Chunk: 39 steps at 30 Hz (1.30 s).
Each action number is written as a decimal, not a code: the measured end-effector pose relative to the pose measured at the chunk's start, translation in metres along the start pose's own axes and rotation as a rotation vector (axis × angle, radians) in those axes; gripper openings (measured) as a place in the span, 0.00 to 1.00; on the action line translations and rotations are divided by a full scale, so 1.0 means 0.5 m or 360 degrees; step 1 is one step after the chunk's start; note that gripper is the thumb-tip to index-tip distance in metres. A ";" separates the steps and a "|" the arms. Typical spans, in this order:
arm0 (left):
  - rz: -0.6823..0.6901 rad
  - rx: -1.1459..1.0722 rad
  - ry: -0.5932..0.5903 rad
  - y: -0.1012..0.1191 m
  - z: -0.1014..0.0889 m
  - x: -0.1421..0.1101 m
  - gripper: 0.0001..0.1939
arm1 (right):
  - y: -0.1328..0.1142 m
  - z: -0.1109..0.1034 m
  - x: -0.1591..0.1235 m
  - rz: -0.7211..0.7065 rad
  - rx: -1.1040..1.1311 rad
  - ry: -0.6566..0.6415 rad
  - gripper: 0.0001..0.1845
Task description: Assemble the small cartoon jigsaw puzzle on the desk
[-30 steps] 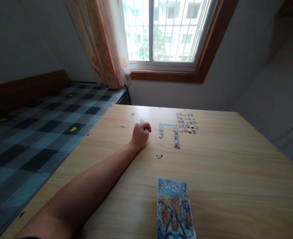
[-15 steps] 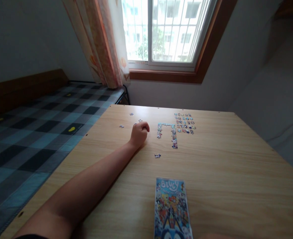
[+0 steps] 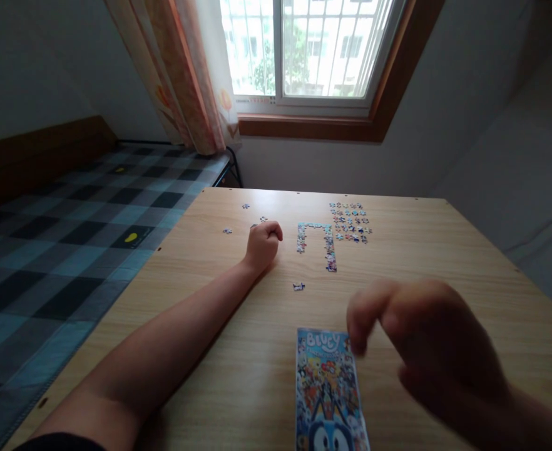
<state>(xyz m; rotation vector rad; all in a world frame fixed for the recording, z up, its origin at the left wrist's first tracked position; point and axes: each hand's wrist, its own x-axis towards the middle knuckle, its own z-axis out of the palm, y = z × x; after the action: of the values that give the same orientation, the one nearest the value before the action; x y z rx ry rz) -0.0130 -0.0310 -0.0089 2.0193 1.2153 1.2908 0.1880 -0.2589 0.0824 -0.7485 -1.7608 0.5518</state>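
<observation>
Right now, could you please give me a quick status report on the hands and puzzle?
Left hand curled on table. Right hand blurred beside Bluey box, contact unclear. Puzzle border partly joined, near side open.

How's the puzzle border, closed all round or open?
Open: the border has a top row and two sides, the left one shorter, with nothing joining their near ends.

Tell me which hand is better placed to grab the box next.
Probably the right hand: its bent fingers appear close by the box, while the left hand is curled farther away, near loose puzzle pieces.
</observation>
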 end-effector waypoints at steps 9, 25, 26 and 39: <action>0.0197 0.0069 -0.0049 0.010 0.009 -0.007 0.11 | 0.254 -0.015 0.006 0.0077 -0.0676 0.0115 0.25; 0.0412 0.0256 -0.0411 0.033 0.009 -0.024 0.11 | 0.268 -0.023 -0.020 0.0175 -0.0783 0.0020 0.29; 0.0394 0.0233 -0.0381 0.034 0.006 -0.020 0.10 | 0.265 -0.024 -0.019 0.0191 -0.0770 0.0032 0.29; -0.0425 0.0463 0.0622 -0.084 -0.308 0.150 0.11 | 0.292 -0.017 -0.020 0.0275 -0.0572 0.0130 0.28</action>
<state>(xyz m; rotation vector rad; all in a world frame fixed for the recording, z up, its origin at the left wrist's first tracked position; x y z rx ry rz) -0.1541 0.0417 0.0674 1.7507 1.8780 1.4835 0.2295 -0.1650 -0.0219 -1.1651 -1.7492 0.3142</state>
